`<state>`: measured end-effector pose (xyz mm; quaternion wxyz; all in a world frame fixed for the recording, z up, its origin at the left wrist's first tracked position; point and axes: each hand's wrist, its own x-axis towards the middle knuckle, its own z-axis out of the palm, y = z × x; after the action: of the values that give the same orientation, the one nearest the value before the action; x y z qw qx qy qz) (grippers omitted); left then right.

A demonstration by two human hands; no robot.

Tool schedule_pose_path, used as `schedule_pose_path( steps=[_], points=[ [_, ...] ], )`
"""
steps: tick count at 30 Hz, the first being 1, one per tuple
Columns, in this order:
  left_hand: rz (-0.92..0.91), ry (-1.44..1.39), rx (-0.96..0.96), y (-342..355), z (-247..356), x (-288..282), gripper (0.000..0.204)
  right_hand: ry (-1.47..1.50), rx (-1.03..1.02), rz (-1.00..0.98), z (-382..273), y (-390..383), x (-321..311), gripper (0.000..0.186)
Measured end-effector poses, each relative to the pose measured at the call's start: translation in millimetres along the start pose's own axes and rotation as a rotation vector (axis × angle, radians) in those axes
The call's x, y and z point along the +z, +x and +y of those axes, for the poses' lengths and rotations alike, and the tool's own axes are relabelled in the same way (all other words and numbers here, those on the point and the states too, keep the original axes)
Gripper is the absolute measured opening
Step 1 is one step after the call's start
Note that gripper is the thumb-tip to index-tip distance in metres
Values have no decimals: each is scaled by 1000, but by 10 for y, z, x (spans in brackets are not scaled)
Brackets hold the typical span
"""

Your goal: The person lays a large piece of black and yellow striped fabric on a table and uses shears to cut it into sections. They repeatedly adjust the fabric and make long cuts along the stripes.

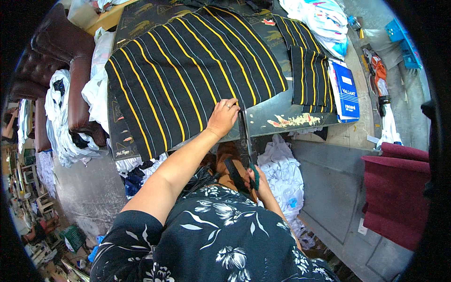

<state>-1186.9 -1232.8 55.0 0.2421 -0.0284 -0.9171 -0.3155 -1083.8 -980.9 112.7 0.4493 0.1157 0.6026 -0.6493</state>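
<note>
Black fabric (197, 61) with yellow and grey stripes lies spread over a dark table (263, 115), its near edge toward me. My left hand (224, 116) is at that edge, a ring on one finger, fingers closed on the cloth. My right hand (258, 182), lower and nearer my body, grips the dark green handles of large scissors (247, 136). The long blades point away from me, and their tips reach the fabric's edge just right of my left fingers. Whether the tips have cut into the cloth I cannot tell.
A smaller folded striped piece (310, 75) lies to the right, beside a blue record book (345, 91). White cloth (280, 174) is heaped below the table edge. Maroon fabric (397, 192) hangs at far right. A brown padded sofa (82, 94) stands at left.
</note>
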Motion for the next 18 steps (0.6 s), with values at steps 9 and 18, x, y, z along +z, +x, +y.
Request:
schedule_pose_path(
  steps=[9, 18],
  points=[
    [-76, 26, -33, -5, -25, 11, 17, 214, -57, -51, 93, 307, 59, 34],
    [-59, 10, -22, 3, -6, -5, 15, 278, -15, -60, 110, 305, -24, 24]
  ],
)
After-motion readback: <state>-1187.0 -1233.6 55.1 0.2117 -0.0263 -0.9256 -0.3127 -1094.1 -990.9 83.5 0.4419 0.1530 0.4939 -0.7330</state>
